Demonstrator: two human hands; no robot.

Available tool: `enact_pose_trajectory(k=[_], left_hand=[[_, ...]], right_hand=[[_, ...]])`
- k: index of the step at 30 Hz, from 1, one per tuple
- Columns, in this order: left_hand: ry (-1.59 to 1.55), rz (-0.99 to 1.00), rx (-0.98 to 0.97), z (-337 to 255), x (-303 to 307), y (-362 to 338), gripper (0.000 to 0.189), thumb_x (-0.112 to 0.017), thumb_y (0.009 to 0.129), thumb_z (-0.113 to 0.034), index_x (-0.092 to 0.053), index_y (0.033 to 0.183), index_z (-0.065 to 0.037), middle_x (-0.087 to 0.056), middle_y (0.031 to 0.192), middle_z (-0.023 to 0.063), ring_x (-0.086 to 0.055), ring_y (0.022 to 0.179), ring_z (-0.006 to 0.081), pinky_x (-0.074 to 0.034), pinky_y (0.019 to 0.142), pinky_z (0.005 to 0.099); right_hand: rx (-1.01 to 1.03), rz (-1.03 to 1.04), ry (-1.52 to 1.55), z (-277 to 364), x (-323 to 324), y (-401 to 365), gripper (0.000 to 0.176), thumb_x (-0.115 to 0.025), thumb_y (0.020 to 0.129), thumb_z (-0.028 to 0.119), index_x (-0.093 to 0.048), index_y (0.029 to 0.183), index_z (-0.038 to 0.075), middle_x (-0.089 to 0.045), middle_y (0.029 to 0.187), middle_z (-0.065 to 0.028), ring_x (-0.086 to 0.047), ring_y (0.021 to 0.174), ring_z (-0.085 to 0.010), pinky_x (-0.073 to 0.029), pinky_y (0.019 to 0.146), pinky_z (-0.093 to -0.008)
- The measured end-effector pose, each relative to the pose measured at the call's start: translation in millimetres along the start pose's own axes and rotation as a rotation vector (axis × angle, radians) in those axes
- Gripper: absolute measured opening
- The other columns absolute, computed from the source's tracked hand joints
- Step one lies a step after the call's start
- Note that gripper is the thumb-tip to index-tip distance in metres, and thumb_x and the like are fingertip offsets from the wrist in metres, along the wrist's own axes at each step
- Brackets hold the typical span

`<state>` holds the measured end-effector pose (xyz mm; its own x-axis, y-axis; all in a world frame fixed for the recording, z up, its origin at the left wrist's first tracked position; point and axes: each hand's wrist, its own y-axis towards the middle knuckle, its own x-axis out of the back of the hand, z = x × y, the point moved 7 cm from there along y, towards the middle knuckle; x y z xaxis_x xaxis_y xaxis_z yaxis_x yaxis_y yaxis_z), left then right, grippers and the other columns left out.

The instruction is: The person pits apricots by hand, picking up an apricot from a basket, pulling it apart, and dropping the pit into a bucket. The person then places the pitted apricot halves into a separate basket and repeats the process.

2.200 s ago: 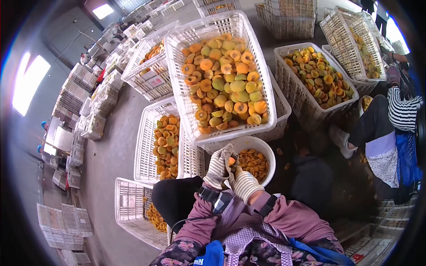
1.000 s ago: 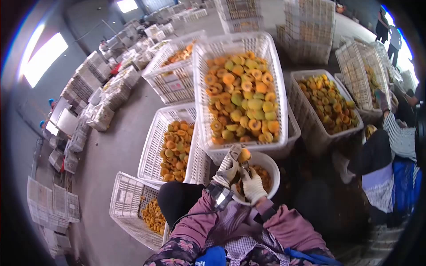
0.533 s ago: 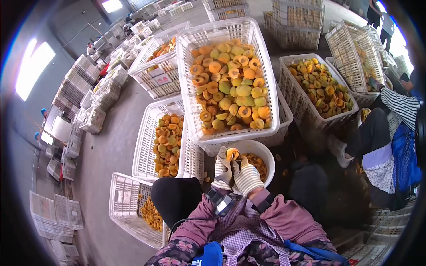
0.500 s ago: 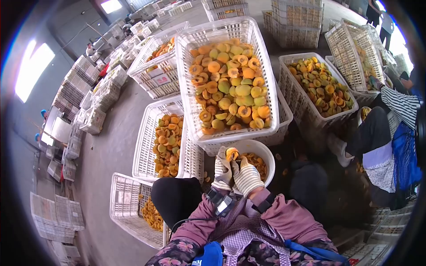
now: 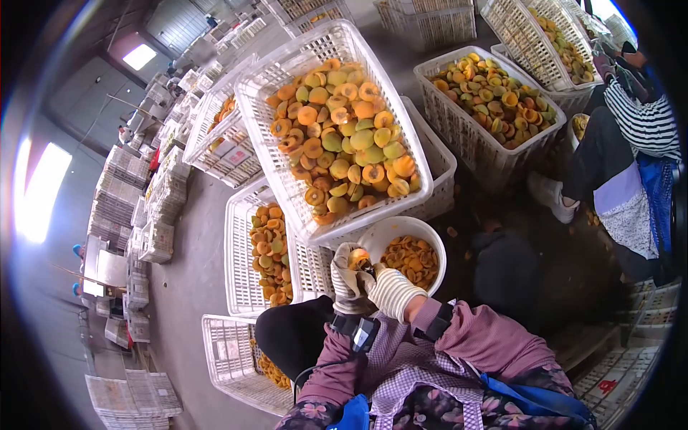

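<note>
Both of my hands wear off-white knit gloves and meet in front of the white bucket. My left hand (image 5: 347, 281) is closed around an orange apricot piece (image 5: 357, 258). Fingers closed, my right hand (image 5: 393, 292) presses in from the right side with a small dark tool (image 5: 368, 270), mostly hidden by the gloves. Just beyond them, the white bucket (image 5: 438, 244) holds thin orange apricot pieces (image 5: 410, 259). Behind the bucket, a tilted white crate (image 5: 252, 125) is filled with halved apricots (image 5: 344, 143), some orange and some greenish.
At left, one crate (image 5: 236, 244) holds more halves and a lower crate (image 5: 226, 358) holds orange pieces. On the right stands a full crate (image 5: 459, 140). A seated co-worker's striped sleeve (image 5: 641, 122) and shoe (image 5: 552, 195) show at far right. Crate stacks (image 5: 118, 186) line the left side.
My view has turned, so the crates sit further left and tilt more. My hands have shifted slightly left and lower, still joined at the apricot; more of the bucket shows.
</note>
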<state>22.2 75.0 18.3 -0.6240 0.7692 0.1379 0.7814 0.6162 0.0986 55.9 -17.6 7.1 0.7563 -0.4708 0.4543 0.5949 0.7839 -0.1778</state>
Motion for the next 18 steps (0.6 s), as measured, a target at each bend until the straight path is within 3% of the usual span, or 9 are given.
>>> enact_pose_trajectory(k=[3,5,7,10,11,13,14,17,18], left_hand=[[-0.503,-0.113,0.396,9,-3,-10,0.022,-0.046,0.092,-0.026,-0.054,0.091,-0.006,-0.052,0.075,0.0009,-0.05,0.068,0.0099,-0.043,0.063,0.0244],[0.027,-0.169,-0.138,-5,-1,-4,0.031,-0.045,0.093,-0.035,-0.055,0.091,-0.006,-0.053,0.075,0.0011,-0.05,0.068,0.0105,-0.043,0.063,0.0251],[-0.397,-0.125,0.222,23,3,-4,0.034,-0.044,0.093,-0.037,-0.056,0.088,-0.006,-0.053,0.073,0.0009,-0.05,0.067,0.0105,-0.043,0.062,0.0241],[-0.21,-0.052,0.194,0,1,-5,0.037,-0.044,0.092,-0.038,-0.056,0.084,-0.005,-0.053,0.07,0.0009,-0.05,0.064,0.0106,-0.043,0.061,0.0238],[0.029,0.079,-0.013,-4,4,4,0.038,-0.046,0.091,-0.04,-0.058,0.081,-0.005,-0.054,0.069,0.0014,-0.051,0.061,0.0107,-0.042,0.057,0.0239],[-0.248,0.229,0.325,6,-1,-3,0.039,-0.046,0.091,-0.04,-0.058,0.08,-0.004,-0.056,0.071,0.0027,-0.053,0.064,0.0117,-0.044,0.058,0.0243],[-0.247,0.218,0.334,11,2,-6,0.039,-0.046,0.091,-0.04,-0.058,0.08,-0.004,-0.056,0.071,0.0027,-0.053,0.064,0.0117,-0.044,0.058,0.0243],[-0.43,0.205,0.211,40,22,16,0.047,-0.042,0.091,-0.046,-0.058,0.089,-0.002,-0.06,0.081,0.0078,-0.057,0.069,0.0173,-0.047,0.066,0.0291],[-0.19,0.027,-0.037,52,61,34,0.05,-0.039,0.092,-0.047,-0.056,0.095,-0.001,-0.061,0.089,0.01,-0.058,0.074,0.02,-0.047,0.07,0.0331]], right_hand=[[-0.133,0.027,-0.032,4,7,-6,0.043,-0.042,0.093,0.033,-0.052,0.103,-0.007,-0.06,0.075,-0.0297,-0.061,0.077,-0.0426,-0.049,0.064,-0.045],[-0.062,-0.018,-0.012,4,5,-3,0.043,-0.041,0.093,0.033,-0.053,0.102,-0.007,-0.06,0.076,-0.0292,-0.061,0.077,-0.0425,-0.049,0.065,-0.0458],[-0.028,-0.026,0.008,7,5,-2,0.044,-0.04,0.093,0.033,-0.053,0.102,-0.007,-0.06,0.076,-0.0286,-0.06,0.077,-0.0427,-0.048,0.065,-0.0466],[-0.037,0.118,-0.036,6,-3,-2,0.047,-0.037,0.093,0.039,-0.054,0.107,-0.002,-0.063,0.083,-0.0242,-0.061,0.078,-0.0412,-0.049,0.069,-0.0446],[-0.04,0.122,-0.038,4,-5,-4,0.047,-0.037,0.093,0.039,-0.054,0.107,-0.002,-0.063,0.083,-0.0242,-0.061,0.078,-0.0412,-0.049,0.069,-0.0446],[-0.268,0.365,0.596,-5,-32,-17,0.045,-0.04,0.092,0.043,-0.057,0.099,0.002,-0.06,0.072,-0.0142,-0.059,0.064,-0.0312,-0.048,0.059,-0.0404],[-0.273,0.378,0.598,-3,-35,-23,0.045,-0.04,0.092,0.043,-0.057,0.099,0.002,-0.06,0.072,-0.0142,-0.059,0.064,-0.0312,-0.048,0.059,-0.0404],[-0.532,0.442,0.944,12,-22,-43,0.041,-0.046,0.088,0.052,-0.053,0.081,0.013,-0.044,0.053,0.0008,-0.037,0.038,-0.0138,-0.029,0.035,-0.0303],[-0.56,0.36,0.968,16,-14,-50,0.041,-0.046,0.088,0.053,-0.051,0.075,0.015,-0.042,0.051,0.0022,-0.033,0.034,-0.0137,-0.025,0.032,-0.0292]])
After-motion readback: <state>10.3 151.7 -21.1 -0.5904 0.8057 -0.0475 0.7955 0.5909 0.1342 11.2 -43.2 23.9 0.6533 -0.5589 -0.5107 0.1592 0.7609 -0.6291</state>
